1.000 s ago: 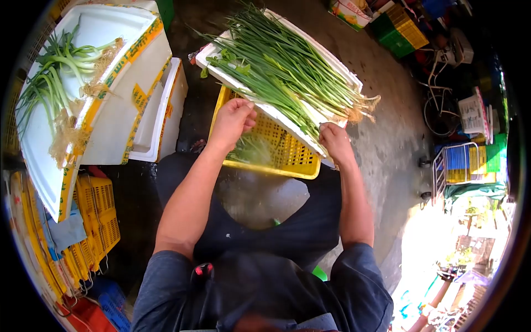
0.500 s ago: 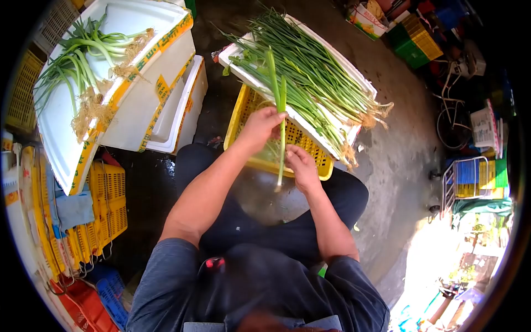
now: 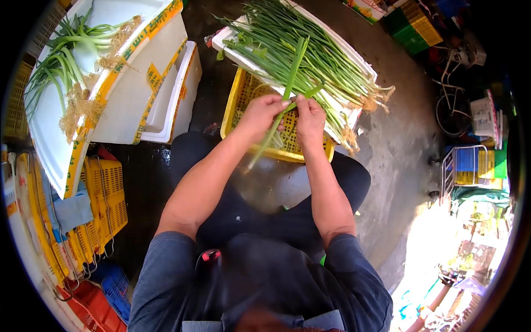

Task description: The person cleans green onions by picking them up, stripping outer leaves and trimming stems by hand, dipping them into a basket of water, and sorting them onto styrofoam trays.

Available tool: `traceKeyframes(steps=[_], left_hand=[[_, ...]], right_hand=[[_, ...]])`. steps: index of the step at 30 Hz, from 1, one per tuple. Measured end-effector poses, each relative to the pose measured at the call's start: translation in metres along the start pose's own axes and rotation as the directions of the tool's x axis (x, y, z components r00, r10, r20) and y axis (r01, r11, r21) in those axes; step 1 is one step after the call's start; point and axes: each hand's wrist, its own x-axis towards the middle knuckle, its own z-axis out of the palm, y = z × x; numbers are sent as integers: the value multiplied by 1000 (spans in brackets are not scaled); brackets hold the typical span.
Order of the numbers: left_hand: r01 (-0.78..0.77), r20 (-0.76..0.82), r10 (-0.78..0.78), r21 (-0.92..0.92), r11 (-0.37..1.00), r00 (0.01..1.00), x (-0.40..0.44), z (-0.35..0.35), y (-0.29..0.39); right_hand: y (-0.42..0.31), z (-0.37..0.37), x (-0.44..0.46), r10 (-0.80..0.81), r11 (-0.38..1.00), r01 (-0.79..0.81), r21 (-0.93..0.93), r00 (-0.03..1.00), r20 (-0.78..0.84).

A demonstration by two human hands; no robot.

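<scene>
My left hand (image 3: 262, 114) is closed around a green stalk (image 3: 295, 69), whose pale end points down toward my lap. Close beside it, my right hand (image 3: 310, 117) pinches a leaf of the same stalk, which bends off to the right. Both hands are above a yellow crate (image 3: 233, 106) with loose green scraps inside. Just beyond them, a white foam lid (image 3: 224, 40) bears a pile of long green onions (image 3: 310, 52), their roots toward the right.
At the left, a white foam box (image 3: 119, 105) carries more rooted green onions (image 3: 69, 63). Yellow crates (image 3: 108, 193), a red crate (image 3: 91, 307) and a blue crate (image 3: 115, 290) stand lower left. A wire cart (image 3: 464, 166) is at the right.
Since a second ago, a stalk has come into my left hand, away from the pile. It has tilted from upright to slanting, and my right hand has moved up to its leaf.
</scene>
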Motion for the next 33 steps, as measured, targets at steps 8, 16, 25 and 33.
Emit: traceKeyframes(steps=[8,16,25,33], left_hand=[[-31,12,34,-177,984,999,13,-9,-5],[-87,-130,49,-304,949,990,22,-23,2],[-365,-454,148,-441,820,879,23,-53,33],[-540,-627,140,-512,668,767,27,-77,48]], right_hand=[[7,0,-48,-271,958,267,-100,962,-22],[-13,-15,-86,-418,884,436,-171,899,128],[-43,-101,-100,-256,880,273,388,962,-95],[-80,-159,-111,-265,776,332,536,943,-200]])
